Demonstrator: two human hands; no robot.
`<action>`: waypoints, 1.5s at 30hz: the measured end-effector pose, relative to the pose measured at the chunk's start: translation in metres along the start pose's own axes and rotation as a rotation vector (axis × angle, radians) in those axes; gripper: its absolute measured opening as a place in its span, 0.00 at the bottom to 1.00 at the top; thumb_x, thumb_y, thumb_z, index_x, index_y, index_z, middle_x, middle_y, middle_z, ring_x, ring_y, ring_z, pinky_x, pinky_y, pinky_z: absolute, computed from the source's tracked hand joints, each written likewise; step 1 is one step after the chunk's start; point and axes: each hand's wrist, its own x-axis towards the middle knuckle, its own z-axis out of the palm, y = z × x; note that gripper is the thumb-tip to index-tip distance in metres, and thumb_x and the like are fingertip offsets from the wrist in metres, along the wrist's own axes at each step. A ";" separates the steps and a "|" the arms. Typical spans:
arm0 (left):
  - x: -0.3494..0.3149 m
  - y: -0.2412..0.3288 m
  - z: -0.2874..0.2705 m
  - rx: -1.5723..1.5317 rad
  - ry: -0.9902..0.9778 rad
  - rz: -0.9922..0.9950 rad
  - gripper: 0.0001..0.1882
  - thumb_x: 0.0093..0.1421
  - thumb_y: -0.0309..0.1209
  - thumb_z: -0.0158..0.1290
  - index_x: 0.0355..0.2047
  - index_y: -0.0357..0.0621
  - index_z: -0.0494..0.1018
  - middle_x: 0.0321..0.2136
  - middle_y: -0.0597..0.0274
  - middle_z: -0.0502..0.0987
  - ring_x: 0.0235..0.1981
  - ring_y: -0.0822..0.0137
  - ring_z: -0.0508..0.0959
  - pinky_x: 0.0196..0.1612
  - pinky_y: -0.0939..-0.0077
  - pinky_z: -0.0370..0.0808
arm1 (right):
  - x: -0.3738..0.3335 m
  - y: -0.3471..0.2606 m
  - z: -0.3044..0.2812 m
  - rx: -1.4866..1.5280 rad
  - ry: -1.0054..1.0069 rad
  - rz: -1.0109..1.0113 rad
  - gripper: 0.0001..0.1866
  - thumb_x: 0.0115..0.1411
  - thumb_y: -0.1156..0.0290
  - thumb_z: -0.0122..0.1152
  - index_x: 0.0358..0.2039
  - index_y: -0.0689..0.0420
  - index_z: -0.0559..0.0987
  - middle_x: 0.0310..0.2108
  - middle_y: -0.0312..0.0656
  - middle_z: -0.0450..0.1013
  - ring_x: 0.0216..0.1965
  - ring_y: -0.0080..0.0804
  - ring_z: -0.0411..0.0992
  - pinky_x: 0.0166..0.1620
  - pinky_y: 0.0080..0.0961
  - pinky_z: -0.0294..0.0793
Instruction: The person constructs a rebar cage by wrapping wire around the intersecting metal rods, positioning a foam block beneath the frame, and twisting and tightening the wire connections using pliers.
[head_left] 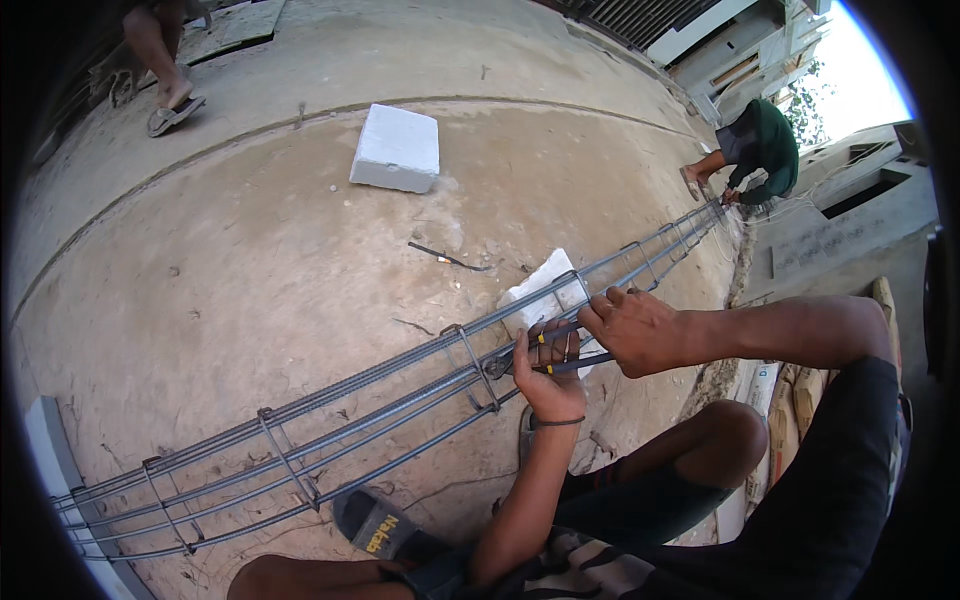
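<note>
Rough concrete ground (270,300) is spreading across an outdoor yard; a grey wall (800,245) is bordering the right. The rebar cage (430,388) is running diagonally just beyond both hands, passing over a white block (548,272). The right hand (640,328) is gripping pincers (575,366); the left hand (550,385) is cupping beside them, its grip undeterminable.

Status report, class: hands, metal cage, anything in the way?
Right hand grips pincers; left hand cupped close by. Metal cage at pincers' tip. White block beneath cage.
</note>
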 end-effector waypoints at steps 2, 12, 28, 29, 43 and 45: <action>-0.012 -0.006 0.004 0.143 0.028 0.040 0.20 0.62 0.47 0.52 0.43 0.44 0.69 0.37 0.56 0.76 0.40 0.62 0.77 0.42 0.66 0.77 | 0.007 0.022 0.011 0.222 -0.212 -0.004 0.29 0.51 0.71 0.59 0.51 0.75 0.64 0.40 0.62 0.71 0.43 0.56 0.72 0.45 0.45 0.72; -0.016 0.003 -0.036 0.588 0.180 0.226 0.26 0.62 0.57 0.50 0.46 0.47 0.70 0.34 0.62 0.74 0.32 0.68 0.74 0.35 0.71 0.70 | 0.014 0.043 0.046 0.349 -0.336 0.029 0.30 0.51 0.76 0.51 0.57 0.62 0.65 0.55 0.63 0.63 0.58 0.64 0.62 0.59 0.55 0.61; -0.020 -0.001 -0.047 0.834 0.205 0.402 0.20 0.68 0.41 0.48 0.47 0.34 0.71 0.26 0.59 0.76 0.25 0.67 0.77 0.33 0.73 0.76 | -0.161 0.097 0.298 0.681 -0.479 0.340 0.30 0.50 0.53 0.70 0.51 0.54 0.76 0.47 0.49 0.75 0.49 0.48 0.73 0.52 0.39 0.71; -0.024 -0.004 -0.050 0.937 0.195 0.436 0.19 0.68 0.40 0.48 0.45 0.33 0.72 0.22 0.59 0.75 0.21 0.68 0.76 0.29 0.74 0.76 | -0.149 0.085 0.300 0.717 -0.334 0.424 0.30 0.50 0.53 0.70 0.49 0.56 0.76 0.46 0.49 0.76 0.50 0.50 0.72 0.52 0.41 0.71; -0.039 0.015 -0.067 1.994 0.033 0.284 0.14 0.67 0.32 0.49 0.33 0.31 0.77 0.23 0.56 0.79 0.20 0.72 0.78 0.24 0.79 0.75 | 0.060 -0.025 0.159 1.168 0.431 -0.127 0.12 0.56 0.66 0.60 0.33 0.64 0.79 0.29 0.57 0.76 0.35 0.54 0.76 0.39 0.45 0.72; -0.049 0.026 -0.054 1.947 0.059 0.451 0.13 0.63 0.31 0.54 0.31 0.29 0.78 0.25 0.57 0.81 0.24 0.72 0.79 0.28 0.80 0.74 | 0.063 -0.028 0.156 1.259 0.510 -0.153 0.11 0.55 0.67 0.60 0.31 0.64 0.79 0.27 0.57 0.75 0.34 0.54 0.76 0.39 0.45 0.72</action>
